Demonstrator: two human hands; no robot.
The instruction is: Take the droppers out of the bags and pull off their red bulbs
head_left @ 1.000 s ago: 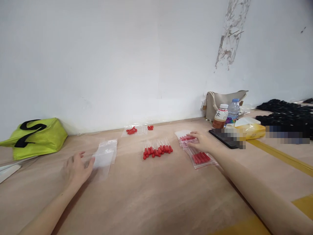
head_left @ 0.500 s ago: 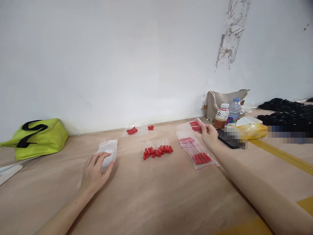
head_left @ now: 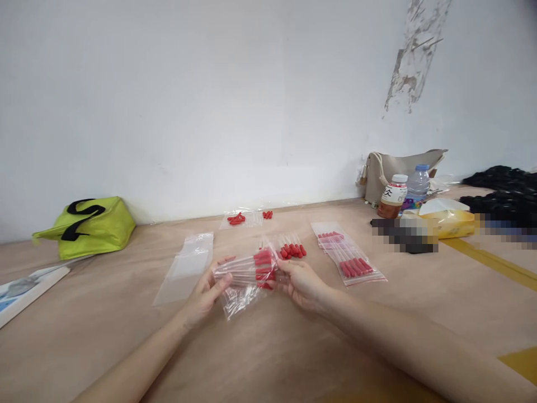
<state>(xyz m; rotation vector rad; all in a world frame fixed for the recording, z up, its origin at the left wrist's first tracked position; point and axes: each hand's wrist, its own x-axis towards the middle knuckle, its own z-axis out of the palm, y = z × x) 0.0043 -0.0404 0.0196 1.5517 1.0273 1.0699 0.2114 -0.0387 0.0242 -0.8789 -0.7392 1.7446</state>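
In front of me, a clear plastic bag (head_left: pixel 240 302) with several red-tipped sticks (head_left: pixel 262 270) is held level between both hands. My left hand (head_left: pixel 208 289) grips its left end, thumb on top over the pale stems. On the other side, my right hand (head_left: pixel 302 284) pinches the bag beside the red tips, its lower fingers partly hidden. Just behind lies a loose pile of red-tipped sticks (head_left: pixel 293 251), partly covered by the held bag. Flat, empty clear bags (head_left: pixel 188 263) rest left of my left hand. Filled bags (head_left: pixel 356 267) overlap one another to the right.
By the wall lie more red pieces (head_left: pixel 236 219) on clear plastic. A lime-green bag (head_left: pixel 98 229) stands at left. At right are a beige bag (head_left: pixel 394 162), a white-capped bottle (head_left: pixel 393 197), a clear bottle (head_left: pixel 418 184), a yellow tissue pack (head_left: pixel 455 225) and black material (head_left: pixel 499 196).
My right hand has come left from the filled bags to the middle. My left hand has moved off the empty bags and now also holds the filled bag. The view has shifted slightly left.
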